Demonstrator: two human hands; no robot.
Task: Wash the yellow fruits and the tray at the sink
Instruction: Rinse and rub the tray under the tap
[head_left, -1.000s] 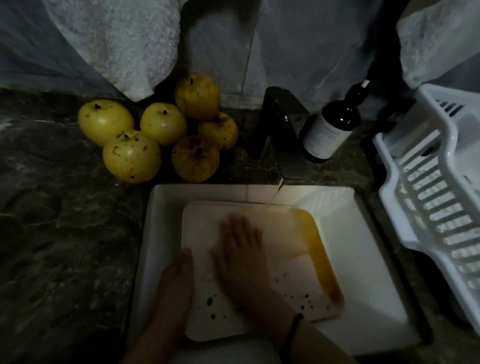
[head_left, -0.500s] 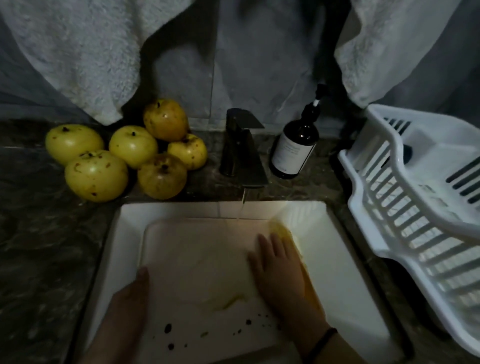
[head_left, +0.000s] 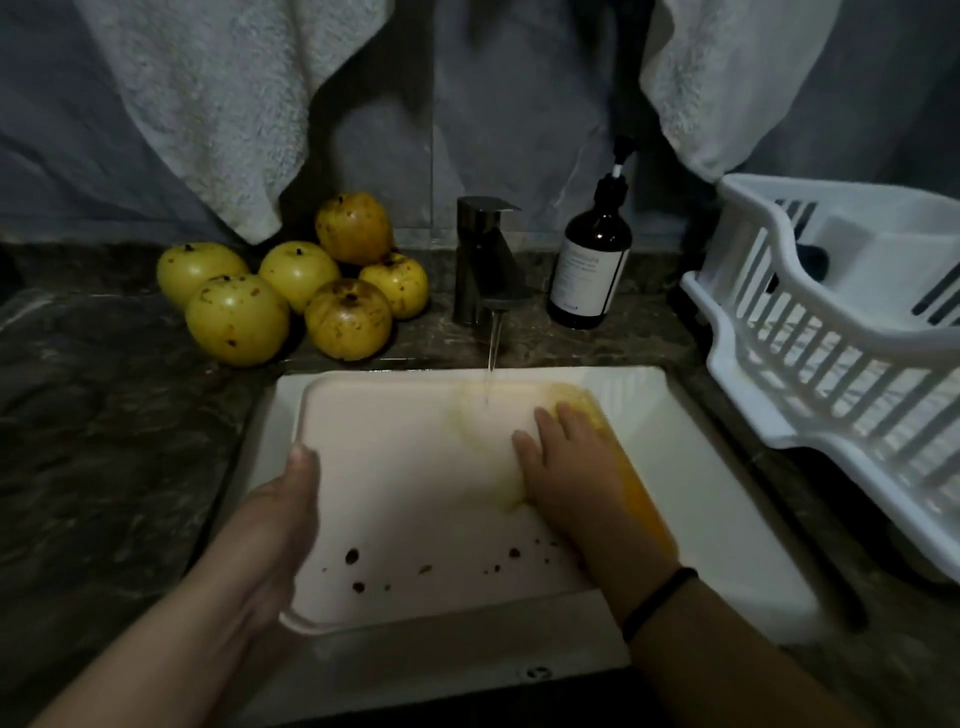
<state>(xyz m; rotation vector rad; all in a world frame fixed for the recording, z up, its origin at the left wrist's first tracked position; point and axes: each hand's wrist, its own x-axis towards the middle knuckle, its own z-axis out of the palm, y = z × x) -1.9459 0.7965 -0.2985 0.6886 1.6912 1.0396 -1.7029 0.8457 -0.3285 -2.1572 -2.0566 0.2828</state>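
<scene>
A pale pink tray (head_left: 410, 467) lies tilted in the white sink (head_left: 722, 493), with dark specks near its front and yellow liquid pooled along its right side. My left hand (head_left: 275, 519) grips the tray's left edge, thumb on top. My right hand (head_left: 566, 462) presses flat on the tray's right part, fingers straight, in the yellow wash. A thin stream of water (head_left: 493, 358) falls from the tap (head_left: 485, 260) onto the tray just beyond my right fingers. Several yellow fruits (head_left: 291, 301) with brown spots are piled on the counter behind the sink, at the left.
A dark pump bottle (head_left: 589, 260) stands right of the tap. A white plastic dish rack (head_left: 831, 332) fills the right side. Two towels (head_left: 223, 104) hang against the back wall. Dark stone counter (head_left: 104, 441) surrounds the sink.
My right hand has slid from the tray's middle to its right side. My left hand keeps its hold on the left edge. The camera view has shifted, so everything sits further right and lower.
</scene>
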